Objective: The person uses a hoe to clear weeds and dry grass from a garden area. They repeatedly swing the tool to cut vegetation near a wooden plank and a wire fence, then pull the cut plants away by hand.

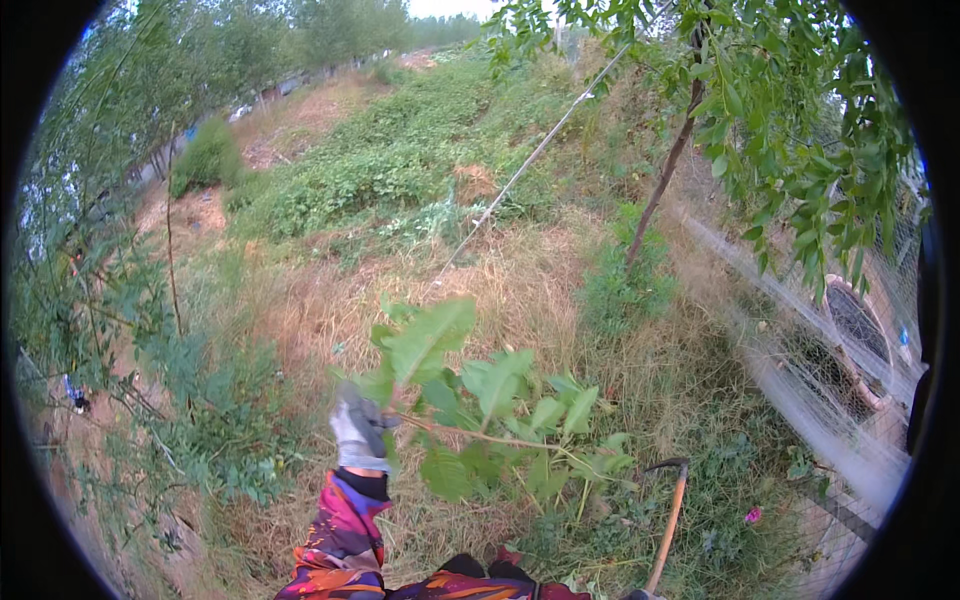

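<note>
In a grey and white work glove, my left hand (358,426) grips a leafy green plant (491,405) by its stem. Broad leaves spread from that hand to the right, over dry grass. Only a sliver of my right hand (642,595) shows at the bottom edge, closed around the wooden handle of a sickle (670,521). The dark curved blade sits at the top of the handle, pointing left, just right of the plant's outer leaves. The left glove looks slightly blurred.
A thin tree trunk (667,172) with hanging leaves rises at right. Pale netting (810,405) stretches along the right side. A slanting pole or line (536,154) crosses ahead. Shrubs (217,420) crowd the left, and a green leafy patch (360,165) lies beyond the dry grass (517,277).
</note>
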The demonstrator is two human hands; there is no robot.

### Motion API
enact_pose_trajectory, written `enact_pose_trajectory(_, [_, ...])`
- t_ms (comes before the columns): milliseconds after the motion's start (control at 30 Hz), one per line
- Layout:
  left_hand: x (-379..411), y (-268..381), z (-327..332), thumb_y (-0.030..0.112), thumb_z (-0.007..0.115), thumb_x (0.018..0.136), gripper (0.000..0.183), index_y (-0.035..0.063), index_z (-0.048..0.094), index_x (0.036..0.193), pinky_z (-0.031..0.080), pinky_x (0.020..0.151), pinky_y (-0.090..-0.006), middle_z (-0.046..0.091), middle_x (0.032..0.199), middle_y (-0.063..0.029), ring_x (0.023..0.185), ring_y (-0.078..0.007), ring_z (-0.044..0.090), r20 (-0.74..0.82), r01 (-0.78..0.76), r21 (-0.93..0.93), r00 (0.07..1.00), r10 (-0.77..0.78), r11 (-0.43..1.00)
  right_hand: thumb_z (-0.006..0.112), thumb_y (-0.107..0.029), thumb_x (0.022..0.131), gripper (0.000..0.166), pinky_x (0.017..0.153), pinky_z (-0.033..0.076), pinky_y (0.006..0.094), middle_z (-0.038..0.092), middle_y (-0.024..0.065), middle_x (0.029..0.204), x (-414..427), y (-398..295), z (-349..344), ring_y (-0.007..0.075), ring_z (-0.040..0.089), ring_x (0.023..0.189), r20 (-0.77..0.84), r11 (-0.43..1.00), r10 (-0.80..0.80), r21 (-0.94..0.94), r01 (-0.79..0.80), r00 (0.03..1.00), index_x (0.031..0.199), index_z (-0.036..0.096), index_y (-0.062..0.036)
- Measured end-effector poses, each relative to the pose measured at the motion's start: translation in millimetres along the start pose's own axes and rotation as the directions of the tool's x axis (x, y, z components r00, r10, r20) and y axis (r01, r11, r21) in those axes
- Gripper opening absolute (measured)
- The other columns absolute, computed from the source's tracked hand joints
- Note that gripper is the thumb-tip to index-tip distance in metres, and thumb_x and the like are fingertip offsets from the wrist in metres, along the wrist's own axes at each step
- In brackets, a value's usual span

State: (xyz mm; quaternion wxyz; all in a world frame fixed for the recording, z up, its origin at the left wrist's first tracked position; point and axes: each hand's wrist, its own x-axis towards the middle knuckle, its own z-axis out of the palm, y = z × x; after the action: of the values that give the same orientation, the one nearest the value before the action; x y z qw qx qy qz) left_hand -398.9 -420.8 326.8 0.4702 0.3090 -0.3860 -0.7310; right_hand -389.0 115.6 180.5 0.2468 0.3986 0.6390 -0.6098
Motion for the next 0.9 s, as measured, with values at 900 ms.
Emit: enact_pose_trajectory(900, [831,125,241,0.025,0.056,0.081,0.036,0.0050,0.049,0.110,0.042,0.075,-0.0327,0.056,0.108,-0.0121,0.088,-0.0206,0.053,0.276,-0.620,0.536,0.770,0.575,0.573,0.062,-0.016,0.074,0.015,0.034,0.037,0.0277,0.051,0.0042,0.053,-41,-103,337,0.0155,0.045,0.037,-0.218,0.892,-0.023,0.435,0.118,0.976,0.067,0.058,-0.0044])
